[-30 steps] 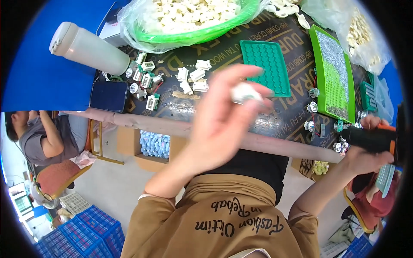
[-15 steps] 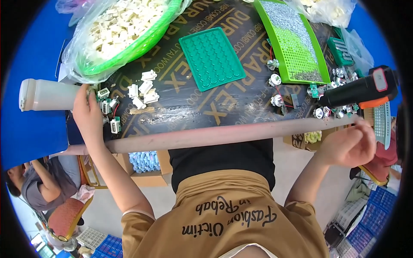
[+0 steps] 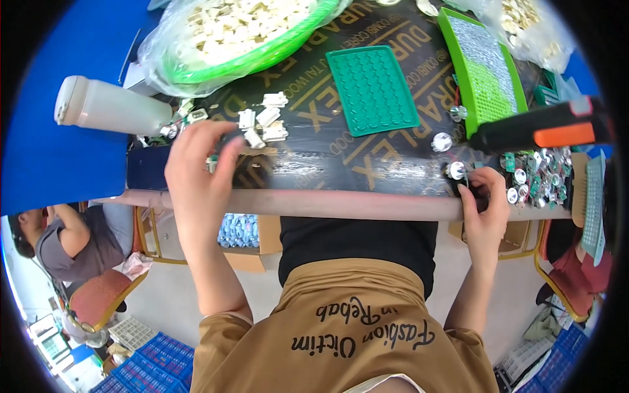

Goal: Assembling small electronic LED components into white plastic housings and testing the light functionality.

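Note:
My left hand is raised over the near left of the table. Its fingers are curved with the thumb apart, and I see nothing held in it. Just beyond its fingertips lie several white plastic housings. Partly behind it are small parts with green boards. My right hand is at the front edge on the right. Its thumb and forefinger close on a small lamp assembly with a shiny reflector; the gripped part is mostly hidden. Another reflector sits just beyond it.
A white bottle lies at the left. Beyond are a green basket of white parts, a green moulded tray and a lime tray of small metal pieces. A black-and-orange tool extends over piled reflector assemblies at right.
My left hand has left the parts beside the bottle and moved right, toward the white housings. My right hand has come down from the right edge onto the lamp assembly. The whole view has shifted.

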A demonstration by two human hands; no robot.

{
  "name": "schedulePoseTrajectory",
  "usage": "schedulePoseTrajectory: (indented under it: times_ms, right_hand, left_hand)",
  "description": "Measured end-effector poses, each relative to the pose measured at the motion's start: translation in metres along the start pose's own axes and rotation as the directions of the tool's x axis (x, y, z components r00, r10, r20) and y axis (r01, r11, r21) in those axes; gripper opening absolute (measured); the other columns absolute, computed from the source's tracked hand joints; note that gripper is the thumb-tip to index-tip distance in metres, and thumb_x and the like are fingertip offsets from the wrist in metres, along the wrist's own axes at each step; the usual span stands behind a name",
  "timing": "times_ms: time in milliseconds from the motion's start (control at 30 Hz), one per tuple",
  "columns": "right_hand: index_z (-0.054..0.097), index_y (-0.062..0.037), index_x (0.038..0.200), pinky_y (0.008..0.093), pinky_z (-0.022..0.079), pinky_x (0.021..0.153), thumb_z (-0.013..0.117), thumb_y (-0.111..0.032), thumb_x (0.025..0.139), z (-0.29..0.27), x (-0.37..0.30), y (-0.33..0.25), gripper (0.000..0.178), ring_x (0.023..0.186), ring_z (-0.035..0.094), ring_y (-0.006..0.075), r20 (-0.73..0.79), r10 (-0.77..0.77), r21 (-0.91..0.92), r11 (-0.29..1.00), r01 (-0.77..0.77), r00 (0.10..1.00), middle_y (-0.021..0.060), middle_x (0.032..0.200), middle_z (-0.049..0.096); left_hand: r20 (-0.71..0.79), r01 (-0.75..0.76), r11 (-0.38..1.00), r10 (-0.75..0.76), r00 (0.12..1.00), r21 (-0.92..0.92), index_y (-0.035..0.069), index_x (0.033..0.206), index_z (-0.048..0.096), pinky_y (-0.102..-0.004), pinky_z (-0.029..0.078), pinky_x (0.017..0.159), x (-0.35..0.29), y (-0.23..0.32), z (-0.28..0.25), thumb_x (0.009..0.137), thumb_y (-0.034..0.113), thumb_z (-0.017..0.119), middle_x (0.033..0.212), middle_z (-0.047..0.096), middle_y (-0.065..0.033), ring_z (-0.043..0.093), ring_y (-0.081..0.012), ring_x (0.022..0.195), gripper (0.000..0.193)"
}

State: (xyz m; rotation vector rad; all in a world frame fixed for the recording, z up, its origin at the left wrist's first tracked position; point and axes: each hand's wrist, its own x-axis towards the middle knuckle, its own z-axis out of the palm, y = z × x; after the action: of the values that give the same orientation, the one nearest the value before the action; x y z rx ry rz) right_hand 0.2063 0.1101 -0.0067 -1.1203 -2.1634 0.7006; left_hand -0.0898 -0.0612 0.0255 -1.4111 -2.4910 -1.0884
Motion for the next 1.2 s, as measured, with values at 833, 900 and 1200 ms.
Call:
schedulePoseTrajectory:
  times_ms: [833,900,1200]
  right_hand:
    - [0.059,0.0016,0.096,0.0219,0.036,0.071,0.049,0.006,0.077,-0.012,0.000,-0.001,0.022,0.082,0.047,0.0148,-0.214,-0.101,0.284,0.945,0.161,0.972,0.0076,0.091,0.051]
    - [0.056,0.0024,0.099,0.0218,0.039,0.068,0.048,0.005,0.077,-0.019,-0.002,-0.005,0.024,0.081,0.047,0.0144,-0.147,-0.202,0.239,0.943,0.233,0.968,0.0080,0.091,0.048]
    - [0.048,-0.0027,0.087,0.0289,0.036,0.069,0.061,-0.009,0.076,0.017,0.008,-0.041,0.017,0.075,0.042,0.0165,0.271,-0.126,0.959,0.117,-0.257,0.954,0.0067,0.083,0.043]
  left_hand:
    - [0.040,0.156,0.554,-0.216,0.976,-0.818,-0.005,0.109,0.053,-0.0222,0.042,0.079,-0.007,0.031,0.028,0.075,-0.011,0.054,0.107,0.054,-0.0105,0.053,-0.0125,0.094,0.035]
    - [0.191,0.234,0.365,-0.152,0.970,-0.901,-0.005,0.110,0.052,-0.0259,0.043,0.085,-0.004,0.050,0.035,0.077,-0.007,0.053,0.105,0.058,-0.0121,0.056,-0.0158,0.095,0.034]
    - [0.493,0.493,0.006,0.039,0.869,-0.870,-0.003,0.112,0.049,-0.0268,0.051,0.070,-0.013,0.081,0.073,0.077,-0.006,0.057,0.098,0.058,-0.0136,0.060,-0.0177,0.082,0.037]
